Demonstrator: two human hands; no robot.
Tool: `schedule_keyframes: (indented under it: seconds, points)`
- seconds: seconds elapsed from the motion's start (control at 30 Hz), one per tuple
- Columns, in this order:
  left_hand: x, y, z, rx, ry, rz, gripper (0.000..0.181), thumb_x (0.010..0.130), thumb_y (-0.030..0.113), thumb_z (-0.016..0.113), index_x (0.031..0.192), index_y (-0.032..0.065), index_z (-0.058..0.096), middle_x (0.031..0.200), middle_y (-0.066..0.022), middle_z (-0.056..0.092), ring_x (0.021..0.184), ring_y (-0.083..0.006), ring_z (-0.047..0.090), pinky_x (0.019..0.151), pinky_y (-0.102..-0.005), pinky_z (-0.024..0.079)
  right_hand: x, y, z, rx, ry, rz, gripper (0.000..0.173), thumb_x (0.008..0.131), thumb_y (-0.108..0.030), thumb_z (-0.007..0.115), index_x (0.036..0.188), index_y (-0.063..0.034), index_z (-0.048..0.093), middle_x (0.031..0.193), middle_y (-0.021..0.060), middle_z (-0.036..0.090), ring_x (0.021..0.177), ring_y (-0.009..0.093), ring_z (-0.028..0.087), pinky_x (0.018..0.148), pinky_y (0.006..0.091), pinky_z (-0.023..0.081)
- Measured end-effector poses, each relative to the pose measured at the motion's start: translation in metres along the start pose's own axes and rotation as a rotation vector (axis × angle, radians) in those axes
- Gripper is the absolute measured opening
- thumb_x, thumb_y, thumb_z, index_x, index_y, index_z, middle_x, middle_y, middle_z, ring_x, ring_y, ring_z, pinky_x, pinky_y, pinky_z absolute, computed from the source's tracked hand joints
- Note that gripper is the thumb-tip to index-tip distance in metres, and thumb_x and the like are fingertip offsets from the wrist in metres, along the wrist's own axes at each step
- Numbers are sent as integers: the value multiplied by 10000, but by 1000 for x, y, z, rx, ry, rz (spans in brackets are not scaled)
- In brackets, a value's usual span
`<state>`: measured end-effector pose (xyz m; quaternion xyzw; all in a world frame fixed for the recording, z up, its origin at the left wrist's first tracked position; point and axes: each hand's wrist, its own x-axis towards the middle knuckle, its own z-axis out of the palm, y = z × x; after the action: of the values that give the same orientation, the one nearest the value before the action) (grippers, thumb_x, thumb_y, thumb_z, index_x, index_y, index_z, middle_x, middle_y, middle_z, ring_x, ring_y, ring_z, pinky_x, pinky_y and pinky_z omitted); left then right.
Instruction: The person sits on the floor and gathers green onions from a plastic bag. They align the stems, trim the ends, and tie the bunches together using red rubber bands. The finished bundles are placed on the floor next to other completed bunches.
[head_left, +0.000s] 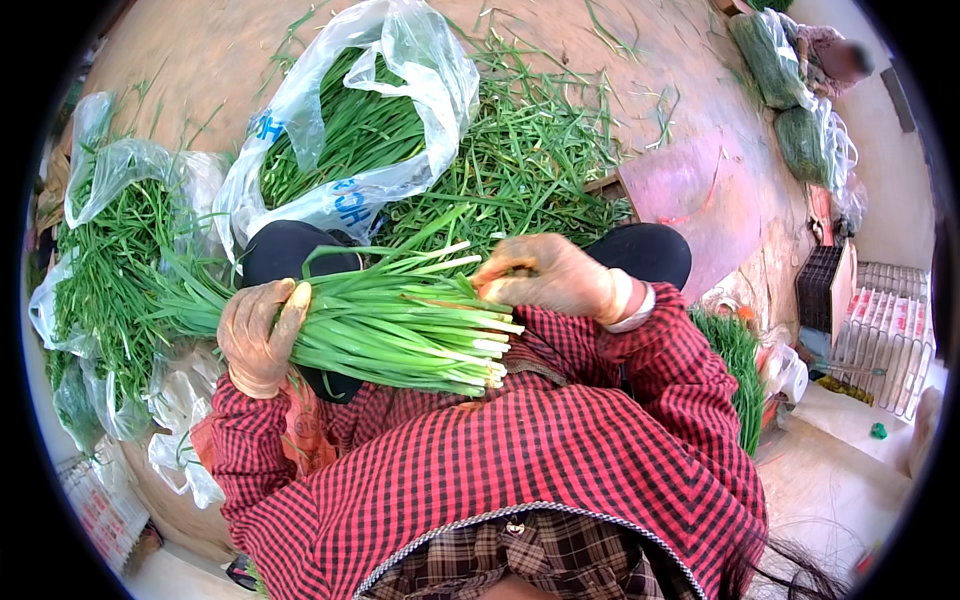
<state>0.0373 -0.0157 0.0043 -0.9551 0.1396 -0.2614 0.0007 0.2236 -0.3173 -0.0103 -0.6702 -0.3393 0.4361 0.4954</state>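
A thick bunch of green leafy stalks with pale cut ends, perhaps garlic chives (397, 322), lies across my lap. My left hand (262, 330), in a soiled tan glove, is closed around its leafy part. My right hand (551, 277), gloved too, is at the upper edge of the stalk ends, with thumb and fingers bent together; it seems to pinch a stalk or leaf there, partly hidden and blurred. The leaf tips point left, the pale ends right. Beyond my knees a clear plastic bag (442, 120) stands open around more green stalks (360, 127).
Loose leaves and trimmings (525, 150) are heaped beyond my knees. Another plastic bag of greens (120, 255) stands left. A pink board (690, 202) lies right, with more greens (727, 367) beside my right arm. Far right, a person (825, 60) is near packed bundles (802, 142) and wire racks (877, 345).
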Motion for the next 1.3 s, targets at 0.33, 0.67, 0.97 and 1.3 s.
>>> schedule_keyframes:
  seconds: [0.33, 0.67, 0.97, 1.3]
  points:
    - [-7, -4, -11, 95, 41, -13, 292, 694, 72, 703, 972, 138, 641, 993, -16, 607, 856, -201, 615, 689, -341, 516, -4, -15, 8, 311, 58, -221, 115, 905, -134, 566, 935, -25, 584, 817, 29, 569, 675, 101, 574, 577, 229, 464]
    - [-6, -3, -11, 122, 46, -19, 269, 690, 83, 714, 946, 141, 654, 997, -10, 607, 853, -193, 616, 670, -334, 510, -4, -19, -21, -487, 418, -262, 272, 763, -157, 692, 1028, -108, 657, 893, 70, 628, 806, 222, 623, 730, 309, 501]
    - [2, -3, -10, 79, 17, 17, 341, 688, 37, 678, 1022, 88, 632, 967, -54, 636, 836, -225, 629, 681, -350, 504, 40, -44, 42, -347, 24, -275, 159, 763, -212, 677, 846, -78, 655, 819, 66, 613, 769, 242, 619, 683, 335, 492]
    - [-16, -10, -9, 178, 41, -186, 327, 715, 97, 646, 1042, 100, 643, 953, -31, 640, 847, -205, 621, 720, -339, 491, -23, -19, -39, 379, 114, 15, 122, 869, -147, 636, 902, -30, 631, 861, 20, 617, 637, 57, 548, 534, 186, 445]
